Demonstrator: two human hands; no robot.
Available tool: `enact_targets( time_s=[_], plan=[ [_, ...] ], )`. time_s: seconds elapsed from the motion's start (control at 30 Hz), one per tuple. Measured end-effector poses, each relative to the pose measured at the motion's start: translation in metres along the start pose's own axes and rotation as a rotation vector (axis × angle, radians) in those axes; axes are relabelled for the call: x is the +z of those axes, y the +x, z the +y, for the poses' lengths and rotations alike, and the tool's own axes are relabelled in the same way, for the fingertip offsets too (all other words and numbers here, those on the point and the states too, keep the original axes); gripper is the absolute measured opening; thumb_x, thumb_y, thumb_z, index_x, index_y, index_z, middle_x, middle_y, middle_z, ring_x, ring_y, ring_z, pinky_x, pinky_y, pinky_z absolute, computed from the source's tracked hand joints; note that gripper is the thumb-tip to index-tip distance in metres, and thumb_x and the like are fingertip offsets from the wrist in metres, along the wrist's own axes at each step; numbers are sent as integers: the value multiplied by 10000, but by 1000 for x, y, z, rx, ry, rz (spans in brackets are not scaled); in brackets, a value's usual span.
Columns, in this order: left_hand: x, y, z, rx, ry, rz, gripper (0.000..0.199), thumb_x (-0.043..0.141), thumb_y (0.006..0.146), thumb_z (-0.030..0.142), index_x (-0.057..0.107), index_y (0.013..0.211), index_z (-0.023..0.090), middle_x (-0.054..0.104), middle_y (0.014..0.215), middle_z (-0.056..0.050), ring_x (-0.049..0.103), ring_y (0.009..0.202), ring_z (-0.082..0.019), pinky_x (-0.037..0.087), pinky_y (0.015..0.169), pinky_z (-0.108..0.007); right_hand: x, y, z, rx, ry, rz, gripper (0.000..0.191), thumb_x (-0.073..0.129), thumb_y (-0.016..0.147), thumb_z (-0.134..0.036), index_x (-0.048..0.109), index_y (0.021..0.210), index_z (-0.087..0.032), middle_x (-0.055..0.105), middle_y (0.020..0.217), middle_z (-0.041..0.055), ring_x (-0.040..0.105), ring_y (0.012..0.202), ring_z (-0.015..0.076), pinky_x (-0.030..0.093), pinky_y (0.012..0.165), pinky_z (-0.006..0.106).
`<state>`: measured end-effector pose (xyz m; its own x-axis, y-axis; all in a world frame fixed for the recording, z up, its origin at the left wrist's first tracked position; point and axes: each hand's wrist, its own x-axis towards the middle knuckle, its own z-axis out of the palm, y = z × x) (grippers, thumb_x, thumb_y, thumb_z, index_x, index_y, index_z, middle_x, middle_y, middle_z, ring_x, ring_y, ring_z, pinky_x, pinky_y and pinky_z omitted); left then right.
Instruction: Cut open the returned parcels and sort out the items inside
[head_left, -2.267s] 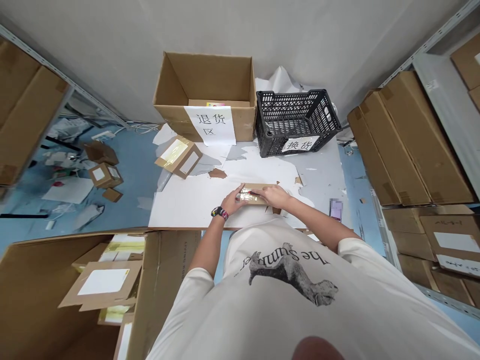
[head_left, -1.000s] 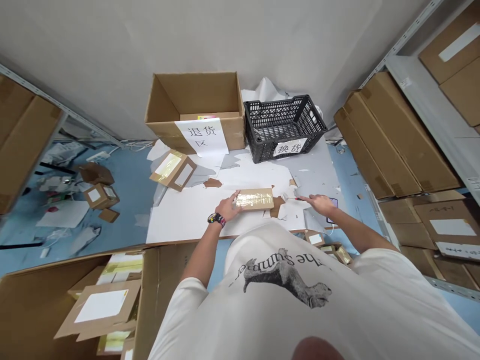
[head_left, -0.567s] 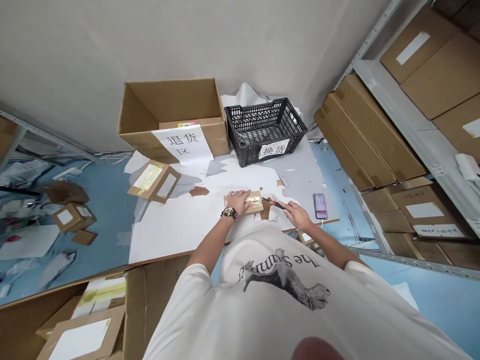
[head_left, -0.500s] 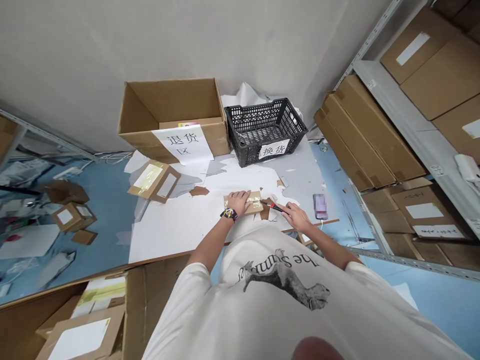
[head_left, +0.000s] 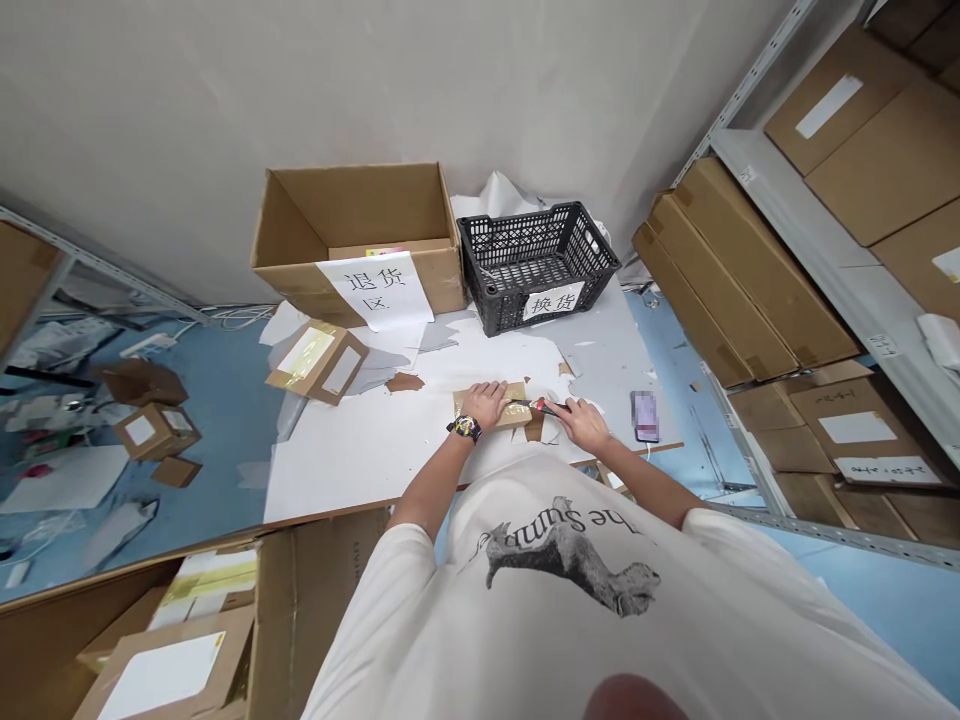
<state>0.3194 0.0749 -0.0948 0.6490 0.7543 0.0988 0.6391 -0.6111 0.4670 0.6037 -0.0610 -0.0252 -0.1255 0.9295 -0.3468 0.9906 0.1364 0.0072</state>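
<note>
A small flat cardboard box (head_left: 516, 413) with shiny tape lies on the white-covered table in front of me. My left hand (head_left: 486, 402), with a colourful watch (head_left: 466, 428) on its wrist, holds the box down, its fingers reaching over to the far edge. My right hand (head_left: 585, 424) is closed round a red and black utility knife (head_left: 550, 407). The knife's tip points left and meets the taped top at the box's right end. How deep the blade goes is too small to tell.
An open cardboard box (head_left: 450, 280) and a black plastic crate (head_left: 491, 312), both with paper signs, stand at the back. A taped carton (head_left: 319, 362) sits left; a phone (head_left: 645, 416) lies right. Shelving with cartons (head_left: 739, 280) lines the right side.
The knife has moved left along the box's taped top, the right hand following it. My left hand stays on the box. The whole view has shifted slightly.
</note>
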Motion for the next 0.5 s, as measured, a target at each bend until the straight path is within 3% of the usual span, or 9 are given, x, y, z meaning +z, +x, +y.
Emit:
enact_targets(
  time_s=[0.17, 0.27, 0.4, 0.5],
  plan=[
    [0, 3, -3, 22, -9, 25, 486, 461, 1185, 417, 739, 1502, 176, 805, 1352, -206, 741, 1241, -358, 482, 1127, -505, -13, 22, -27, -33, 25, 4, 655, 379, 1195, -321, 368, 1849, -360, 644, 1518, 196, 596, 1223, 366, 482, 1016, 435],
    [-3, 2, -5, 16, 0, 28, 492, 453, 1184, 421, 755, 1479, 169, 813, 1343, -203, 745, 1232, -361, 499, 1112, -517, -15, 33, -26, -46, 41, 29, 640, 382, 1198, -335, 398, 1836, -370, 655, 1501, 195, 602, 1251, 367, 480, 1042, 437],
    [-8, -1, -2, 54, -19, 55, 480, 593, 1121, 441, 751, 1495, 184, 799, 1399, -186, 713, 1291, -374, 489, 1159, -543, -5, 22, 22, 47, 102, 68, 600, 393, 1200, -351, 497, 1791, -357, 694, 1441, 203, 639, 1242, 369, 494, 1057, 448],
    [-9, -6, 6, 126, -48, 52, 391, 604, 1093, 349, 783, 1424, 244, 778, 1434, -147, 688, 1322, -344, 466, 1203, -542, 9, 11, 59, 193, 324, 84, 573, 436, 1171, -337, 600, 1719, -300, 755, 1345, 184, 696, 1156, 337, 540, 1015, 419]
  ],
)
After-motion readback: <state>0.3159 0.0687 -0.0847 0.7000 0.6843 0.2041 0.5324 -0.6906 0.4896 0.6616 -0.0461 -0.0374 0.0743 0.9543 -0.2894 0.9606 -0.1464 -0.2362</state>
